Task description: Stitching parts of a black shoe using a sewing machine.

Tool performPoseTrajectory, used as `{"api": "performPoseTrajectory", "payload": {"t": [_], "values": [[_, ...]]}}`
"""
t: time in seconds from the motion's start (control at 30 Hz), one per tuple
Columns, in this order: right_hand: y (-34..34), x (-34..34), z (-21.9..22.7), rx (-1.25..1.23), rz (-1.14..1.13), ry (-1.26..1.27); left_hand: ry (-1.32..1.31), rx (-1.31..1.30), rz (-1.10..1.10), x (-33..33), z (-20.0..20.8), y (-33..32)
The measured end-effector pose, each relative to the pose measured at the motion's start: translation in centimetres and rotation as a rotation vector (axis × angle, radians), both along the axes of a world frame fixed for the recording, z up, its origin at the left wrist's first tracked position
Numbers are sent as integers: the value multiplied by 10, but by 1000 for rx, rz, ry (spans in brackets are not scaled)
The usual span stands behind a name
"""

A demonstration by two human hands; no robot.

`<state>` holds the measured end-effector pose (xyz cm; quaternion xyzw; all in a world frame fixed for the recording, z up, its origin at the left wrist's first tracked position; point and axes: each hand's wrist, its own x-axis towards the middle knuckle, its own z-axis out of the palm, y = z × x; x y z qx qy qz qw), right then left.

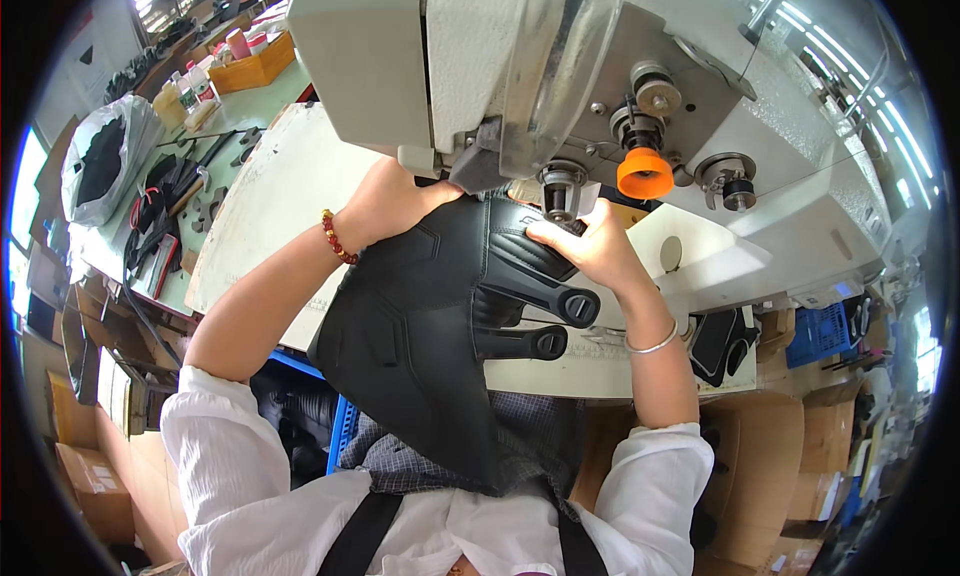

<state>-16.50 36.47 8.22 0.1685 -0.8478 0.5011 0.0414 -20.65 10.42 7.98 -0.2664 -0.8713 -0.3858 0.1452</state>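
A black leather boot upper (405, 306) lies across the pale bed of a sewing machine (470, 66), its pointed lower end hanging over my lap. Two black straps (540, 294) with rounded, slotted ends stick out from its right side. My left hand (395, 204) grips the upper's far left edge, thumb pointing toward the machine's needle area. At the far right edge, my right hand (598, 244) pinches the ribbed part with the thumb on top; its other fingers are partly hidden behind. The needle and presser foot are mostly hidden.
An orange knob (644, 173) and metal tension dials (657, 88) sit on the machine head, close above my right hand. Left, a green table (265, 101) bears tools, bottles and a plastic bag (110, 156). A cardboard box (755, 456) stands at lower right, a blue crate (820, 333) beyond.
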Motion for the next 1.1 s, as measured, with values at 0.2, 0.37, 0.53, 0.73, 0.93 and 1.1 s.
{"api": "performPoseTrajectory", "payload": {"t": [0.2,0.37,0.53,0.73,0.93,1.1], "values": [[-2,-2,-7,-101,-49,-98,44,21,-106,-10,0,-2],[-6,2,-9,6,17,201,45,96,-259,-20,-2,-6],[-10,9,-7,156,-56,204,26,86,-250,-23,-5,-7],[-14,10,-21,161,-85,393,15,109,-268,-32,-19,-10],[-12,8,-26,63,-57,345,46,168,-283,-27,-19,-9],[-4,-1,-38,54,-57,293,75,185,-273,-19,-13,-4]]}}
